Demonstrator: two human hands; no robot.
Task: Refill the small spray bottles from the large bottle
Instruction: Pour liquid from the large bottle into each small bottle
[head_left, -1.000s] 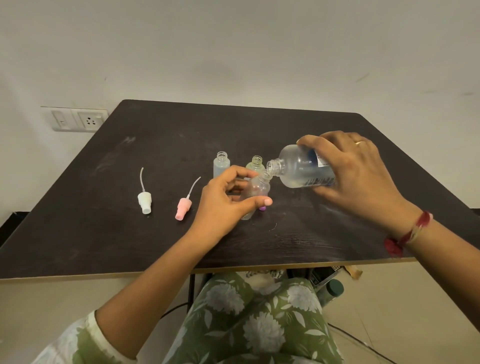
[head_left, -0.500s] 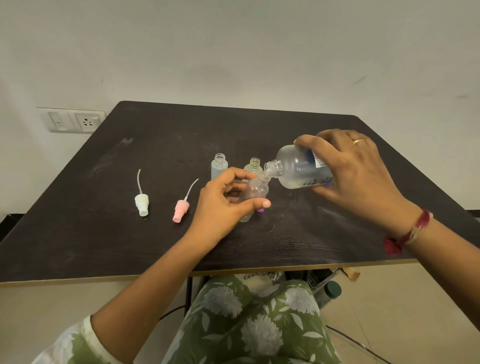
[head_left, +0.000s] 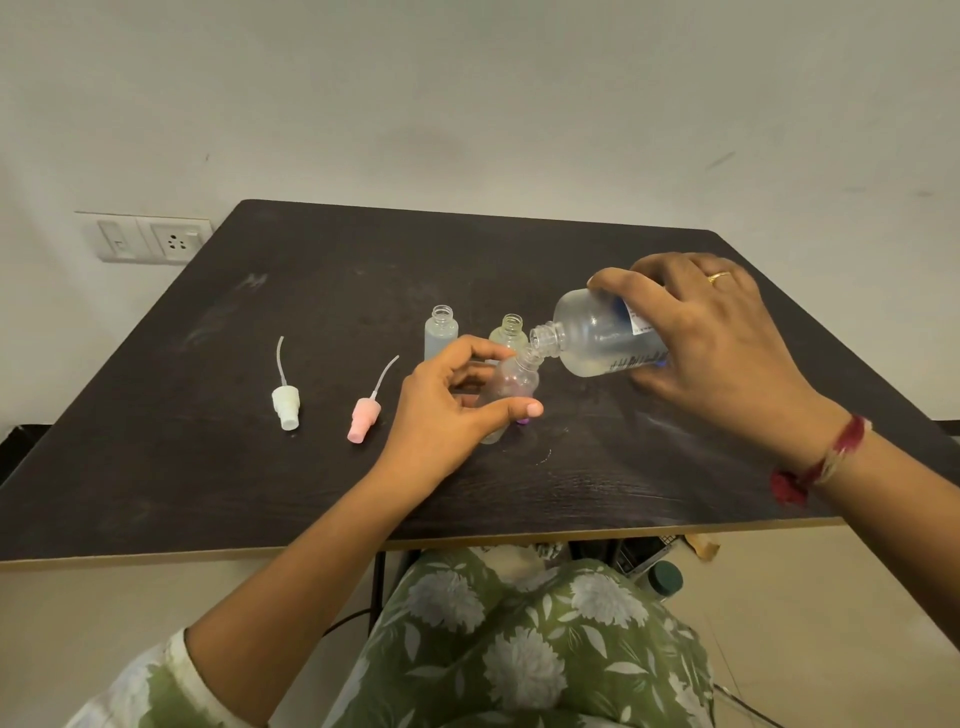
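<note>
Right hand (head_left: 722, 353) grips the large bottle (head_left: 597, 338), tipped on its side, neck meeting the mouth of the small clear bottle (head_left: 511, 384). Left hand (head_left: 447, 410) pinches that one between thumb and fingers, tilted, mid-bench (head_left: 311, 291). Liquid flowing? Hard to tell. Bluish bottle (head_left: 441, 332) and greenish bottle (head_left: 510, 332) stand open just behind; white sprayer (head_left: 285, 402) and pink sprayer (head_left: 363, 413) lie toward the left edge.

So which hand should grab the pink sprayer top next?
Probably the left hand: the pink sprayer top lies just beside it, once it lets go of the small clear bottle. The right hand is farther off, gripping the tilted large bottle.
</note>
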